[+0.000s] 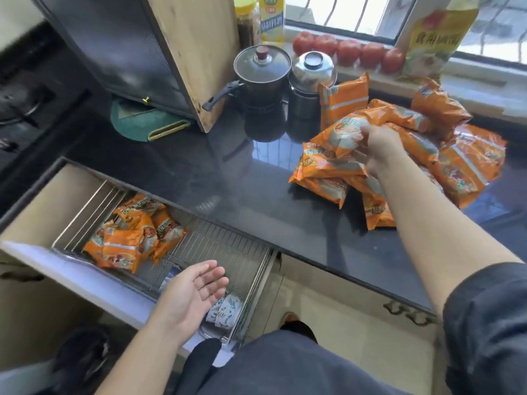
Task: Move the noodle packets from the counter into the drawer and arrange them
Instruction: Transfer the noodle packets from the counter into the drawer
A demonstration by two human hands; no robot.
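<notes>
A heap of orange noodle packets (467,163) lies on the black counter (228,172) at the right. My right hand (376,149) grips one orange packet (346,132) at the top of the heap, lifted slightly. Below the counter the drawer (85,277) stands pulled out, with several orange packets (128,238) lying at its left end on a wire rack. My left hand (194,292) hovers palm up over the drawer's front right part, fingers relaxed and holding nothing.
A lidded black pot (261,75) and a steel container (309,81) stand behind the heap. A wooden board (196,52) leans at the back, a green cloth (142,121) beside it. Tomatoes (348,51) line the windowsill. Patterned bowls (225,307) sit in the drawer's right end.
</notes>
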